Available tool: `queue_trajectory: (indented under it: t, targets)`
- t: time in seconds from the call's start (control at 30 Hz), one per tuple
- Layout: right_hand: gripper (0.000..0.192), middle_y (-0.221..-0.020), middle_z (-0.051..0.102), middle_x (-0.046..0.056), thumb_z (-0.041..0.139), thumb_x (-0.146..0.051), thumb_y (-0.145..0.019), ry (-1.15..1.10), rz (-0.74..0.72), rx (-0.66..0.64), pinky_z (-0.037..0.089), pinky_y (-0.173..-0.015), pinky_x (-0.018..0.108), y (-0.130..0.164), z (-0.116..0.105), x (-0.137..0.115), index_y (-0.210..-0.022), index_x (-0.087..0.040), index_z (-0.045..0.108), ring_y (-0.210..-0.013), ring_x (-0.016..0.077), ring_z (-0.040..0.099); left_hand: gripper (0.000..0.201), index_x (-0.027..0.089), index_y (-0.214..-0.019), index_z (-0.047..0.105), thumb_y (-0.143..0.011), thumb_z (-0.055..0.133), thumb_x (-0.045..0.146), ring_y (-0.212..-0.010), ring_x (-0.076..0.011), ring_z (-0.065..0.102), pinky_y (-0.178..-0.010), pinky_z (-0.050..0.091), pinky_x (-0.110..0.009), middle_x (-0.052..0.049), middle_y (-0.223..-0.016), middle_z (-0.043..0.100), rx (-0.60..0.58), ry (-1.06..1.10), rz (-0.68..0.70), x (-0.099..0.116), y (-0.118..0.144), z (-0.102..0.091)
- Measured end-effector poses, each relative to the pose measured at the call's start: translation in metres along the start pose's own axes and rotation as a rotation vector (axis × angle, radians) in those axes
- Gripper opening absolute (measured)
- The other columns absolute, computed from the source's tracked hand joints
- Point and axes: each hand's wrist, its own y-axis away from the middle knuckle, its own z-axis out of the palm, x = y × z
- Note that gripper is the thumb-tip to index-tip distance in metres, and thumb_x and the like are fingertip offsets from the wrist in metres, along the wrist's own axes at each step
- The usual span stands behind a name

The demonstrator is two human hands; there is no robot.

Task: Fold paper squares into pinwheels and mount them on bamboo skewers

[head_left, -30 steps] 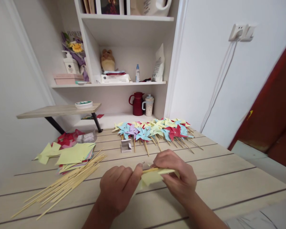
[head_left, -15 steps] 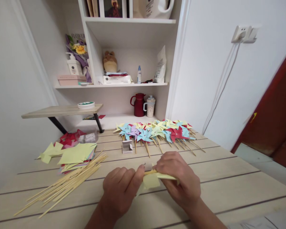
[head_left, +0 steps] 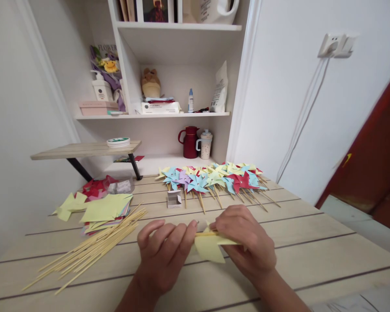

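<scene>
I see my left hand (head_left: pixel 165 251) and right hand (head_left: pixel 248 240) both pinching one pale yellow paper pinwheel (head_left: pixel 211 250). Thin tan wooden sticks (head_left: pixel 100 242) lie on the striped wooden desk (head_left: pixel 325 255).

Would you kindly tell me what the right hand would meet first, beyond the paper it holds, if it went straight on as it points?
Probably the left hand, whose fingers lie across the yellow paper from the right hand, though depth is unclear in this single view.
</scene>
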Motion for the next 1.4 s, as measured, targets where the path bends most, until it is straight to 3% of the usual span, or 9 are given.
queue_trajectory:
  t: [0.3, 0.4, 0.5, 0.57, 0.67, 0.73, 0.87, 1.13, 1.4]
  targets:
    - [0.052, -0.098, 0.064, 0.005, 0.068, -0.008, -0.078, 0.039, 0.106, 0.096, 0.055, -0.070, 0.038, 0.009, 0.003, 0.005, -0.122, -0.033, 0.056, -0.083, 0.0208, 0.066, 0.028, 0.021, -0.112, 0.070, -0.088, 0.063, 0.008, -0.083, -0.0150, 0.058, -0.095, 0.034, -0.037, 0.000, -0.083, 0.073, 0.017, -0.015, -0.042, 0.000, -0.002, -0.002]
    - [0.056, -0.107, 0.058, 0.005, 0.077, -0.017, -0.076, 0.045, 0.156, 0.124, 0.056, -0.078, 0.042, 0.016, 0.004, 0.012, -0.124, -0.034, 0.055, -0.092, 0.0230, 0.064, 0.023, 0.024, -0.107, 0.072, -0.090, 0.061, 0.012, -0.081, -0.0167, 0.059, -0.092, 0.035, -0.039, 0.000, -0.082, 0.073, 0.053, 0.045, -0.170, -0.001, -0.003, 0.005]
    - [0.060, -0.112, 0.055, 0.006, 0.082, -0.027, -0.074, 0.009, 0.240, 0.158, 0.054, -0.085, 0.046, 0.018, 0.006, 0.019, -0.126, -0.033, 0.053, -0.094, 0.0236, 0.063, 0.020, 0.026, -0.094, 0.075, -0.091, 0.057, 0.016, -0.079, -0.0189, 0.059, -0.082, 0.040, -0.038, -0.001, -0.079, 0.073, 0.081, 0.257, -0.522, -0.005, 0.000, 0.020]
    - [0.053, -0.115, 0.055, 0.006, 0.077, -0.026, -0.079, -0.010, 0.370, 0.188, 0.054, -0.085, 0.045, 0.017, 0.008, 0.023, -0.126, -0.031, 0.053, -0.090, 0.0205, 0.063, 0.013, 0.024, -0.082, 0.075, -0.085, 0.064, 0.022, -0.076, -0.0193, 0.060, -0.072, 0.043, -0.034, -0.002, -0.076, 0.072, 0.096, 0.533, -0.892, -0.009, 0.003, 0.030]
    - [0.037, -0.110, 0.059, 0.006, 0.069, -0.028, -0.086, -0.038, 0.646, 0.179, 0.055, -0.081, 0.040, 0.018, 0.010, 0.026, -0.121, -0.027, 0.056, -0.086, 0.0183, 0.063, 0.012, 0.020, -0.084, 0.077, -0.076, 0.071, 0.028, -0.086, -0.0212, 0.064, -0.079, 0.047, -0.032, -0.004, -0.083, 0.074, 0.126, 0.919, -1.476, -0.014, 0.007, 0.042]
    - [0.026, -0.098, 0.063, 0.005, 0.067, -0.034, -0.087, -0.108, 0.807, 0.093, 0.055, -0.076, 0.035, 0.019, 0.013, 0.027, -0.111, -0.024, 0.061, -0.083, 0.0182, 0.064, 0.017, 0.018, -0.084, 0.078, -0.072, 0.074, 0.029, -0.085, -0.0193, 0.064, -0.084, 0.046, -0.031, -0.004, -0.082, 0.074, 0.190, 1.101, -1.645, -0.016, 0.008, 0.045]
    - [0.021, -0.081, 0.065, 0.002, 0.062, -0.040, -0.089, -0.233, 0.941, -0.102, 0.053, -0.062, 0.029, 0.023, 0.024, 0.025, -0.091, -0.019, 0.065, -0.066, 0.0152, 0.062, 0.019, 0.016, -0.085, 0.078, -0.067, 0.077, 0.023, -0.079, -0.0142, 0.062, -0.082, 0.045, -0.026, -0.004, -0.083, 0.074, 0.307, 1.305, -1.727, -0.015, 0.005, 0.044]
    - [0.021, -0.069, 0.063, 0.000, 0.055, -0.033, -0.091, -0.265, 0.820, -0.421, 0.044, -0.057, 0.025, 0.022, 0.054, 0.005, -0.080, -0.019, 0.066, -0.060, 0.0141, 0.056, 0.023, 0.013, -0.080, 0.077, -0.059, 0.085, 0.020, -0.071, -0.0104, 0.061, -0.074, 0.047, -0.022, -0.004, -0.075, 0.071, 0.428, 1.497, -1.803, -0.013, 0.000, 0.044]
    - [0.024, -0.066, 0.064, -0.001, 0.050, -0.038, -0.094, -0.107, 0.841, -0.722, 0.035, -0.060, 0.025, 0.024, 0.068, -0.005, -0.099, -0.022, 0.067, -0.059, 0.0157, 0.055, 0.023, 0.012, -0.084, 0.076, -0.064, 0.085, 0.019, -0.072, -0.0102, 0.062, -0.077, 0.052, -0.022, -0.002, -0.075, 0.067, 0.359, 1.763, -1.791, -0.010, 0.000, 0.043]
